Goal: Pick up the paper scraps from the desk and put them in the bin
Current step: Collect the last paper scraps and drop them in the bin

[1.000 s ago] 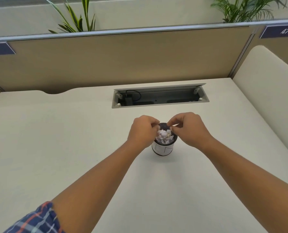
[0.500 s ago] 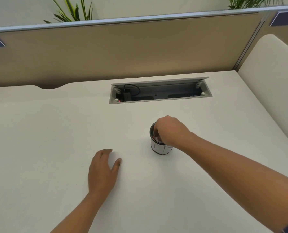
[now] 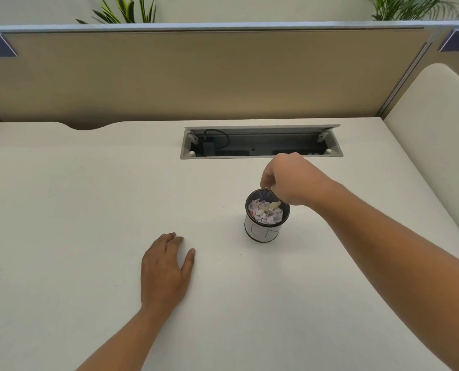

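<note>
Bin upright on desk, right of centre, scraps heaped inside, just under rim. R hand over bin's far-right rim, fingers bunched & pointing down, tips at rim; pinching rim, scrap or nothing: can't tell. L hand flat on desk, near-left of bin, well apart, fingers straight & together, thumb out. Wide stretch of desk from L hand to left edge. Cable slot just beyond R hand; partition along far edge, side panel along right edge.
</note>
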Demonstrator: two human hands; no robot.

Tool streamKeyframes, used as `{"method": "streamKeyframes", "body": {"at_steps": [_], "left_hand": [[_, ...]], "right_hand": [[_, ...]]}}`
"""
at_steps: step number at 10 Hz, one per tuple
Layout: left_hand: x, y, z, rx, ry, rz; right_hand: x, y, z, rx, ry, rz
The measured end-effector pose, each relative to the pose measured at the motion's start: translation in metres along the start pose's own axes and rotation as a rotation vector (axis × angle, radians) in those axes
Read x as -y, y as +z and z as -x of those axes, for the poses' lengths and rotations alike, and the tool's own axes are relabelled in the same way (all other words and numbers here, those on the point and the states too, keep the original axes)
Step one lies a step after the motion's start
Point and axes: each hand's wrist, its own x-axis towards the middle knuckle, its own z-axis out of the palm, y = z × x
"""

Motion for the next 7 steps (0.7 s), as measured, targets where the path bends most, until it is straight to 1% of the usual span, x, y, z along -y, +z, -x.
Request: {"method": "streamKeyframes", "body": {"at_steps": [2, 3, 4, 6, 7], "left_hand": [[0.002, 0.002, 0.000, 0.002, -0.007, 0.003], [0.003, 0.003, 0.000, 0.006, -0.011, 0.005], [0.004, 0.004, 0.000, 0.006, -0.009, 0.000], [0.004, 0.003, -0.002, -0.018, 0.008, 0.007], [0.002, 0.002, -0.004, -0.029, 0.015, 0.012]], "right_hand": [[0.004, 0.027, 0.003, 0.140, 0.037, 0.109], [0.010, 0.041, 0.004, 0.195, 0.033, 0.122], [0.012, 0.044, 0.003, 0.204, 0.029, 0.128], [0.013, 0.031, 0.007, 0.101, -0.016, 0.130], [0.014, 0.031, 0.012, 0.199, -0.022, 0.145]]}}
